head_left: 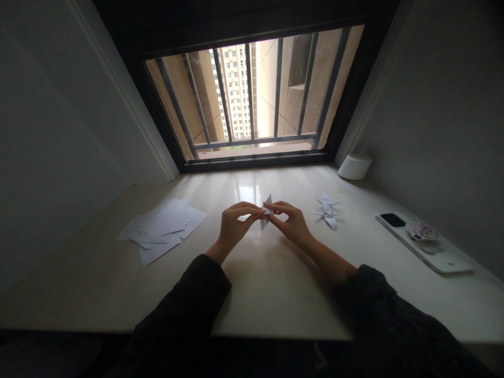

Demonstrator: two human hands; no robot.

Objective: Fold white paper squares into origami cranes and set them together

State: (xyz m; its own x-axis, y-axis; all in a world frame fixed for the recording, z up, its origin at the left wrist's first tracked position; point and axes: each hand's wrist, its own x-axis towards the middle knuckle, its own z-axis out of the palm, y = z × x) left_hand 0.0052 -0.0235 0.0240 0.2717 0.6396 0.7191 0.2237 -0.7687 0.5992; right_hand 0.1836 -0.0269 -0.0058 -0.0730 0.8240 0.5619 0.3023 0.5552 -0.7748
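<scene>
Between my two hands, above the middle of the pale sill, is a small folded white paper (268, 211) with pointed ends reaching up and down. My left hand (238, 220) pinches its left side between thumb and fingers. On the opposite side my right hand (290, 220) grips it the same way, the fingertips of both hands almost meeting. The fingers cover part of the folds. To the right of my hands lie folded white paper cranes (327, 211), close together in a row, with thin points sticking out sideways.
A loose pile of white paper sheets (165, 226) lies on the left. At the right are a phone (425, 244) with a round cartoon grip and, farther back, a white cylindrical object (355, 166). A barred window (252, 100) stands behind the sill (271, 294), with walls either side.
</scene>
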